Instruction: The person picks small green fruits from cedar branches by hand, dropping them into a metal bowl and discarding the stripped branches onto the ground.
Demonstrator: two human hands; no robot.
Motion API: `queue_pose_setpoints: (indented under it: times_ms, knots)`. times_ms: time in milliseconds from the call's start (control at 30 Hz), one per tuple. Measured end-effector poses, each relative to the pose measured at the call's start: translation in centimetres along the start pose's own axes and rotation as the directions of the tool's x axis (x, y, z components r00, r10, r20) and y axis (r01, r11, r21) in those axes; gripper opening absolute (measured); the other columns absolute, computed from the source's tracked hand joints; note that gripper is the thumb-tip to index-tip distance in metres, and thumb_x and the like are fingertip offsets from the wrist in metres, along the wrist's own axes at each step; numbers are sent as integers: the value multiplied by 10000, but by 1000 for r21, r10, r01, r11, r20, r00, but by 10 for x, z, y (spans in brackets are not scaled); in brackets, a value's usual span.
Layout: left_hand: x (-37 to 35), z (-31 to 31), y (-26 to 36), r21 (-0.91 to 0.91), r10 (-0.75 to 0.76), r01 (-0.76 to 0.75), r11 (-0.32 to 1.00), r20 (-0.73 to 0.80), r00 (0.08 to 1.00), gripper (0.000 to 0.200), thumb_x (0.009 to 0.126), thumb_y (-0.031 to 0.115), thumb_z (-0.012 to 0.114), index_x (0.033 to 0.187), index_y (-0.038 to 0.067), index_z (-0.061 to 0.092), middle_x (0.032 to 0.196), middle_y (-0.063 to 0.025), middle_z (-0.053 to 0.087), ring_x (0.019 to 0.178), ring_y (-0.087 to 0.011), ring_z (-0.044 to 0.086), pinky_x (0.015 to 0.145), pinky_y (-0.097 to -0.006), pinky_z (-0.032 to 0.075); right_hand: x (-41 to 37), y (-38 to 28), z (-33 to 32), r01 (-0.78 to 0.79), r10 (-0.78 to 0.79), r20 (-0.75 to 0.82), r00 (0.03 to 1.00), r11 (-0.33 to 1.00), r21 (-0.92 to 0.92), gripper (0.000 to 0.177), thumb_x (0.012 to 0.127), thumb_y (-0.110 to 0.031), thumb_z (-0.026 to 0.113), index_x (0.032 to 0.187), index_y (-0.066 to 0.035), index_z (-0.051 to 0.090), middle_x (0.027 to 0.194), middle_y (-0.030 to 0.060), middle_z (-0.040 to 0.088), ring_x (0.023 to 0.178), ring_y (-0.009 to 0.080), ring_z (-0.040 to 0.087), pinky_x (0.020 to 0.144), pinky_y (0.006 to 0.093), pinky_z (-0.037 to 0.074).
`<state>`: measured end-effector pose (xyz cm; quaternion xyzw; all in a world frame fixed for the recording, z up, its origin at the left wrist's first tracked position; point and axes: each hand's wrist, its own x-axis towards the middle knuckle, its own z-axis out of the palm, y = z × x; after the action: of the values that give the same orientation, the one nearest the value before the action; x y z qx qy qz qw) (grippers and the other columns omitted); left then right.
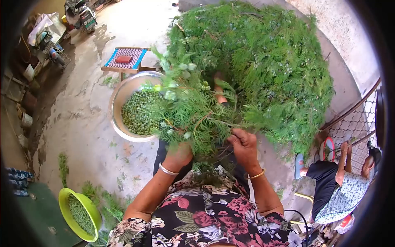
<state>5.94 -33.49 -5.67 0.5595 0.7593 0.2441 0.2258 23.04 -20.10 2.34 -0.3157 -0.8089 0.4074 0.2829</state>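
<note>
A leafy conifer branch (197, 117) with pale green, knobbly cones is held up in front of my body. My right hand (245, 148) is closed around its woody stem on the right side. Under the foliage on the left is my left hand (180, 155), slightly blurred. The leaves hide its fingers, so its grip cannot be made out. Just left of the branch stands a wide metal basin (116, 117) holding many small green cones (140, 111). Part of the basin's right side is covered by the branch.
A large heap of cut branches (263, 61) fills the space ahead. A small woven stool (135, 59) with a red object stands behind the basin. At lower left is a yellow-green bowl (95, 218) of cones. Another person (335, 185) sits at right near a wire fence (354, 121).
</note>
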Motion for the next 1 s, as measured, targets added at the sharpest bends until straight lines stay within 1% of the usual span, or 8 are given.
queue_pose_setpoints:
  times_ms: [33,100,233,467,667,800,900,1000]
  knots:
    - [0,-3,11,-572,-15,-32,820,-77,997,430,787,30,549,1214,80,524,1183,-184,541,1059,-285,557,879,-409,466,-2,0,2,59,-56,-63,996,997,40,172,759,47,648,930,38,637,728,107,641,642,131,585,588,265,462]
    - [-3,-8,27,-949,-157,-193,-248,-157,975,482,801,8,616,1256,56,461,1157,-151,545,964,-218,603,771,-353,531,-6,2,1,106,-105,-77,992,994,9,178,750,48,652,927,33,641,735,109,644,638,153,592,594,269,467]
    - [-36,-37,38,-998,-240,4,-56,17,971,602,733,-29,725,1258,-13,430,1141,-105,543,997,-173,570,801,-313,515,-12,14,1,323,-343,-127,931,933,-159,171,724,45,661,892,16,655,686,108,614,579,219,568,560,295,452]
    - [-76,-69,27,-831,-265,444,334,370,891,444,794,-5,620,1204,-109,487,1056,-164,613,868,-205,636,685,-298,539,-37,43,-12,140,-119,85,989,941,-309,79,717,-19,667,783,-2,626,693,139,610,612,328,560,565,381,427]
    - [-85,-32,-2,-869,-384,399,293,275,882,341,803,19,602,1113,-116,552,917,-142,651,747,-162,638,594,-240,494,-48,86,-7,113,-97,59,994,790,-603,95,736,-46,655,827,-33,630,732,151,606,690,338,540,645,420,408]
    - [-62,-13,0,-727,-338,233,646,1,941,233,795,4,626,1017,-62,608,851,-99,669,704,-145,628,577,-253,474,-44,101,-8,62,-85,-14,996,826,-560,97,755,-31,634,851,-23,624,746,162,609,691,346,539,659,416,411]
    - [-31,-18,15,-400,50,-207,893,-370,928,217,724,-29,663,938,-47,631,816,-144,638,639,-225,623,567,-300,483,-46,108,-5,14,-28,-33,999,937,-348,97,766,-25,620,863,-16,619,743,166,603,695,347,542,664,413,412]
    - [-6,-6,14,-304,194,-290,907,-308,931,216,707,-40,666,920,-47,628,791,-150,617,625,-265,609,552,-312,477,-39,103,-1,33,4,88,996,912,-408,129,756,-22,629,884,-14,615,748,161,607,720,343,552,681,411,417]
